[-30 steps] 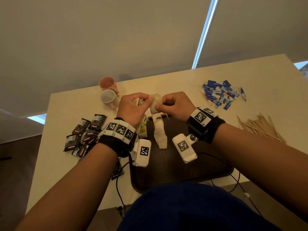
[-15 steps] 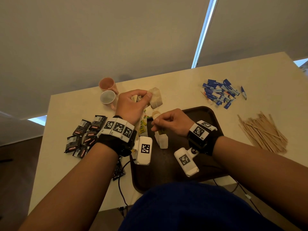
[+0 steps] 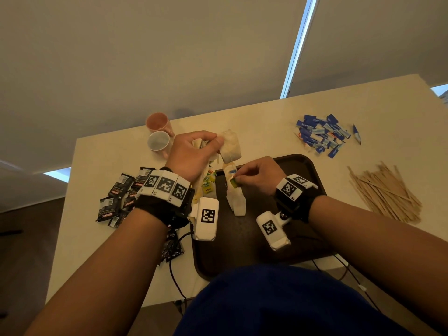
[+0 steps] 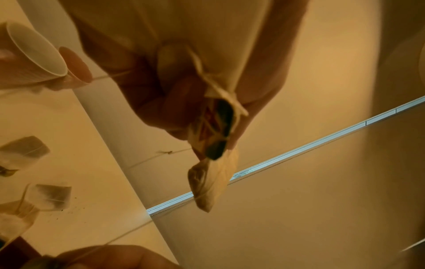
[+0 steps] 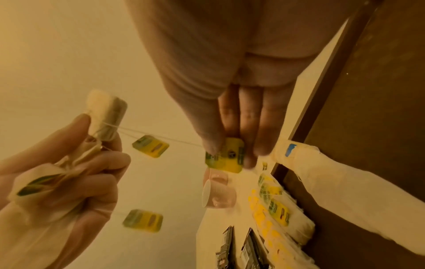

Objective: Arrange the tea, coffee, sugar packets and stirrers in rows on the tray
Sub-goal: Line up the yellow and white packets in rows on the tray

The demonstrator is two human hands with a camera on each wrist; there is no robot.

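Note:
Above the table behind the dark brown tray [image 3: 312, 170], my left hand [image 3: 194, 154] grips a bunch of tea bags [image 3: 230, 146] [image 4: 211, 182] [image 5: 108, 120]. My right hand [image 3: 252, 173] pinches a yellow-green tea tag [image 3: 233, 182] [image 5: 226, 154] over the tray's far left corner; a string runs from the tag to the bags. A row of white tea bags [image 3: 236, 200] [image 5: 333, 182] lies on the tray under that hand. More tea bags [image 3: 207, 185] lie just left of the tray. Black coffee packets [image 3: 121, 197], blue sugar packets [image 3: 320, 134] and wooden stirrers [image 3: 385, 192] lie on the table.
Two cups, one pink [image 3: 158, 123] and one white inside [image 3: 158, 143], stand at the table's far left beside my left hand. Cables [image 3: 174, 275] hang over the table's near edge. The tray's right and near parts are bare.
My hands have parted. The right hand came down to the tray's far left corner with a tea tag, drawing its string out, while the left hand stayed up with the bags.

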